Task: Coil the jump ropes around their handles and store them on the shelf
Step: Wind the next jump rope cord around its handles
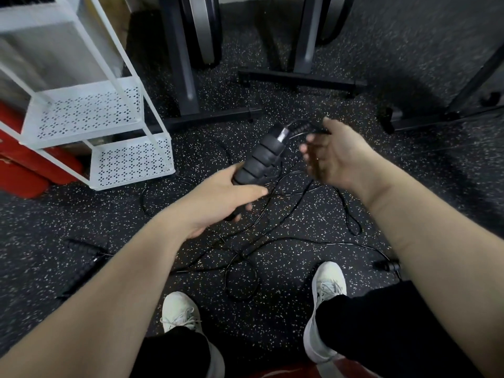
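My left hand (218,197) grips the lower end of black ribbed jump rope handles (259,158), which point up and away from me. My right hand (332,156) is just right of the handles' top end, fingers curled round the thin black rope (305,126) where it leaves the handles. The rest of the rope (272,241) lies in loose tangled loops on the speckled floor between my arms. Another black handle (81,257) lies on the floor at the left. A white perforated shelf unit (90,113) stands at upper left.
Dark frames of exercise machines (300,77) stand on the floor behind the rope. Red objects (24,165) sit behind the shelf at the left edge. My two white shoes (327,282) are below the rope loops. A small black rope end (387,266) lies by my right arm.
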Demonstrator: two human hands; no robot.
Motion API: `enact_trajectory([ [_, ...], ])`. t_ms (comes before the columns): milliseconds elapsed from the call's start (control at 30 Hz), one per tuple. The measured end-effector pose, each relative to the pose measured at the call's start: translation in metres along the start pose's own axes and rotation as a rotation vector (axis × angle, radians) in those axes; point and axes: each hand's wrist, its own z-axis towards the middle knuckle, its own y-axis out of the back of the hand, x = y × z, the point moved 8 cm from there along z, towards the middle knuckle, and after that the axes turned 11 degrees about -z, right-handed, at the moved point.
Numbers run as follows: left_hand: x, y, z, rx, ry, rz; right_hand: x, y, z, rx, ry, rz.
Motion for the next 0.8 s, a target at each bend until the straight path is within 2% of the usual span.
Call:
enact_trajectory([
  [100, -0.003, 0.011, -0.003, -0.034, -0.046, 0.182, 0.012, 0.008, -0.007, -0.153, 0.163, -0.391],
  [200, -0.006, 0.012, -0.006, -0.040, -0.084, 0.281, 0.039, 0.007, -0.020, -0.331, 0.512, -0.472],
  [267, -0.007, 0.011, -0.006, -0.037, -0.101, 0.271, 0.051, 0.001, -0.030, -0.391, 0.656, -0.524],
  [333, -0.009, 0.014, -0.006, -0.038, -0.108, 0.165, 0.048, -0.009, -0.032, -0.318, 0.641, -0.597],
  [433, -0.012, 0.019, -0.008, -0.054, -0.097, -0.045, 0.032, -0.018, -0.030, -0.199, 0.500, -0.661],
  [600, -0.012, 0.018, -0.011, -0.051, -0.060, -0.343, 0.038, -0.026, -0.030, -0.178, 0.620, -0.598],
  [800, -0.007, 0.027, -0.004, -0.208, -0.084, -0.661, 0.038, -0.036, -0.026, -0.074, 0.675, -0.586],
])
